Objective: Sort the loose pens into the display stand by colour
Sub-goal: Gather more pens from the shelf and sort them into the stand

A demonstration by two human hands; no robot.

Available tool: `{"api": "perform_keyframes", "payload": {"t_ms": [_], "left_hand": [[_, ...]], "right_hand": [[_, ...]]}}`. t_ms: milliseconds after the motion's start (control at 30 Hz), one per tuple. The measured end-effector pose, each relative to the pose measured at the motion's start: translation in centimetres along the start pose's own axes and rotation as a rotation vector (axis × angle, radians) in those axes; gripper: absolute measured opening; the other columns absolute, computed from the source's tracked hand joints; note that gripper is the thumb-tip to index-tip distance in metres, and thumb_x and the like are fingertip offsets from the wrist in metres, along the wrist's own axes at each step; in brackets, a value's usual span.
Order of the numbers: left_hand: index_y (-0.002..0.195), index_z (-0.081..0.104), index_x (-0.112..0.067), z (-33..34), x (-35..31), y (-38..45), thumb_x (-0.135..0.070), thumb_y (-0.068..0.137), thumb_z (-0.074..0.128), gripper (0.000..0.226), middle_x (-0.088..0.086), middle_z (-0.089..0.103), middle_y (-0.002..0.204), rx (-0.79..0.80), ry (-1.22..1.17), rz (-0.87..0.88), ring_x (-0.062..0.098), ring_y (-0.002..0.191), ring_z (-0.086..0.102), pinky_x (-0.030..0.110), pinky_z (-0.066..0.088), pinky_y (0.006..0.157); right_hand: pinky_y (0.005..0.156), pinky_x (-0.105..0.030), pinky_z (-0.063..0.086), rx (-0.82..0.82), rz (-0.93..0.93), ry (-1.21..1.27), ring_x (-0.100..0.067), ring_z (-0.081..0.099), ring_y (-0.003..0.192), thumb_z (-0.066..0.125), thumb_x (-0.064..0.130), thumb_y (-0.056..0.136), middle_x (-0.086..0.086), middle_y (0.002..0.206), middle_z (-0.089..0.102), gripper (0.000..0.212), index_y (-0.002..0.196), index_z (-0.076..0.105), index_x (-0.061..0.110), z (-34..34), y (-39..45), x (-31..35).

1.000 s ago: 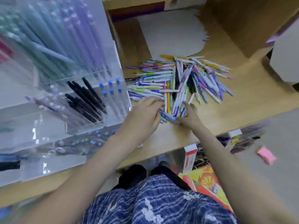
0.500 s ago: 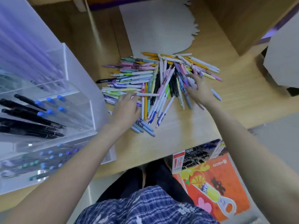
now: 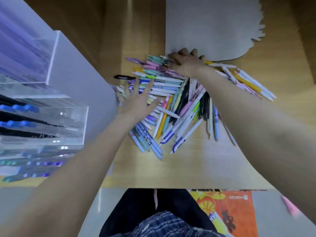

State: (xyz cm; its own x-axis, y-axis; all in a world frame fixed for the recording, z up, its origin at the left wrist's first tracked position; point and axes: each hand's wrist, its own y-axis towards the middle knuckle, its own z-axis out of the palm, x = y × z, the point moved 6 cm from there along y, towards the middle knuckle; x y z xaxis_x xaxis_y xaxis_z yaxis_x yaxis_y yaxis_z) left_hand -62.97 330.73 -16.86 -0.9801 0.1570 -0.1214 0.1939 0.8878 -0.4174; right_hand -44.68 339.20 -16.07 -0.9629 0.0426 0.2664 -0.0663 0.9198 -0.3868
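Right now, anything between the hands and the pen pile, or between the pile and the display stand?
Nothing visible. Both hands are already on the pen pile: left hand spread flat on its near-left part, right hand on its far edge. The display stand sits directly left of the pile, with no object between them.

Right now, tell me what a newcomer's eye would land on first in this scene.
First the heap of loose pens, pastel, white, yellow and black, sprawled across the wooden desk. Next the two bare hands in it: the left hand spread flat on the pile's near-left side, the right hand at its far edge. At the left stands the clear acrylic display stand, with blue-capped pens in its tiers.
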Motion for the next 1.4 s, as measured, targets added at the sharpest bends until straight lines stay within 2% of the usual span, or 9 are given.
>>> {"api": "perform_keyframes", "payload": {"t_ms": [333, 500, 667, 767, 833, 967, 1133, 1233, 1400], "left_hand": [[0.146, 0.002, -0.043, 1.5, 0.2, -2.8, -0.065, 0.088, 0.023, 0.066, 0.003, -0.004, 0.157, -0.083, 0.021, 0.081, 0.032, 0.142, -0.011, 0.058, -0.004, 0.110], [0.145, -0.006, -0.040, 1.6, -0.1, -6.4, -0.071, 0.082, 0.006, 0.072, 0.004, -0.012, 0.157, -0.227, -0.075, 0.062, 0.028, 0.142, -0.018, 0.050, -0.015, 0.109], [0.141, -0.012, -0.043, 4.1, 0.2, -10.2, -0.069, 0.082, 0.007, 0.067, 0.002, -0.013, 0.156, -0.201, -0.115, 0.008, 0.024, 0.142, -0.020, 0.051, -0.008, 0.112], [0.146, -0.003, -0.041, 5.0, 1.1, -11.0, -0.072, 0.079, 0.002, 0.074, 0.006, -0.007, 0.157, -0.187, -0.122, -0.015, 0.030, 0.142, -0.014, 0.054, -0.004, 0.112], [0.146, 0.001, -0.040, 5.4, 1.4, -11.6, -0.072, 0.080, 0.002, 0.074, 0.008, -0.003, 0.157, -0.206, -0.135, -0.027, 0.035, 0.142, -0.008, 0.055, 0.004, 0.113], [0.147, 0.007, -0.038, 5.9, 0.9, -12.8, -0.070, 0.083, 0.002, 0.072, 0.011, -0.001, 0.157, -0.237, -0.094, -0.008, 0.038, 0.142, -0.003, 0.060, 0.008, 0.110], [0.146, 0.011, -0.037, 5.6, -2.5, -12.6, -0.067, 0.087, 0.007, 0.067, 0.011, -0.004, 0.157, -0.263, -0.107, 0.139, 0.038, 0.142, -0.007, 0.059, -0.003, 0.109], [0.146, 0.006, -0.040, 5.4, -5.1, -11.8, -0.067, 0.084, 0.008, 0.068, 0.009, -0.010, 0.156, -0.230, -0.071, 0.189, 0.036, 0.141, -0.016, 0.058, -0.007, 0.109], [0.145, -0.003, -0.042, 5.5, -7.2, -11.1, -0.073, 0.080, 0.000, 0.072, 0.006, -0.022, 0.154, -0.140, 0.025, 0.263, 0.035, 0.138, -0.026, 0.059, -0.014, 0.107]], "right_hand": [[0.105, -0.050, 0.017, 0.010, -0.133, -0.099, -0.033, 0.018, 0.135, 0.027, 0.058, 0.095, 0.002, 0.149, 0.029, 0.049, 0.141, 0.028, 0.043, 2.1, -4.0, 0.4], [0.104, -0.049, 0.018, 0.008, -0.175, -0.106, -0.033, 0.022, 0.132, 0.025, 0.058, 0.094, 0.001, 0.148, 0.030, 0.052, 0.143, 0.025, 0.042, 2.7, -5.1, 0.6], [0.105, -0.050, 0.018, -0.008, -0.191, -0.147, -0.033, 0.023, 0.131, 0.023, 0.057, 0.096, -0.001, 0.149, 0.029, 0.052, 0.145, 0.020, 0.040, 3.5, -6.5, 0.9], [0.108, -0.051, 0.015, -0.175, -0.171, -0.016, -0.033, 0.028, 0.131, 0.031, 0.049, 0.098, -0.006, 0.147, 0.033, 0.052, 0.146, 0.025, 0.030, 1.9, -7.8, 0.6], [0.105, -0.049, 0.024, -0.362, -0.116, 0.134, -0.034, 0.036, 0.125, 0.034, 0.043, 0.098, -0.013, 0.140, 0.042, 0.051, 0.145, 0.030, 0.022, 0.4, -9.6, -1.2], [0.099, -0.045, 0.030, -0.510, 0.063, 0.234, -0.039, 0.041, 0.122, 0.020, 0.059, 0.083, -0.019, 0.138, 0.043, 0.075, 0.139, 0.041, 0.014, 0.0, -14.0, -9.1], [0.111, -0.053, 0.016, -0.299, 0.489, 0.286, -0.039, 0.021, 0.137, 0.029, 0.057, 0.080, -0.014, 0.153, 0.019, 0.072, 0.146, 0.028, 0.029, 1.3, -16.2, -19.4], [0.112, -0.056, 0.013, -0.120, 0.462, 0.258, -0.038, 0.016, 0.137, 0.032, 0.060, 0.083, -0.004, 0.154, 0.020, 0.068, 0.146, 0.024, 0.035, 2.4, -16.1, -19.6], [0.107, -0.054, 0.017, -0.129, 0.384, 0.237, -0.036, 0.015, 0.134, 0.025, 0.044, 0.100, 0.004, 0.154, 0.019, 0.048, 0.146, 0.023, 0.034, 3.6, -16.3, -15.8]]}}
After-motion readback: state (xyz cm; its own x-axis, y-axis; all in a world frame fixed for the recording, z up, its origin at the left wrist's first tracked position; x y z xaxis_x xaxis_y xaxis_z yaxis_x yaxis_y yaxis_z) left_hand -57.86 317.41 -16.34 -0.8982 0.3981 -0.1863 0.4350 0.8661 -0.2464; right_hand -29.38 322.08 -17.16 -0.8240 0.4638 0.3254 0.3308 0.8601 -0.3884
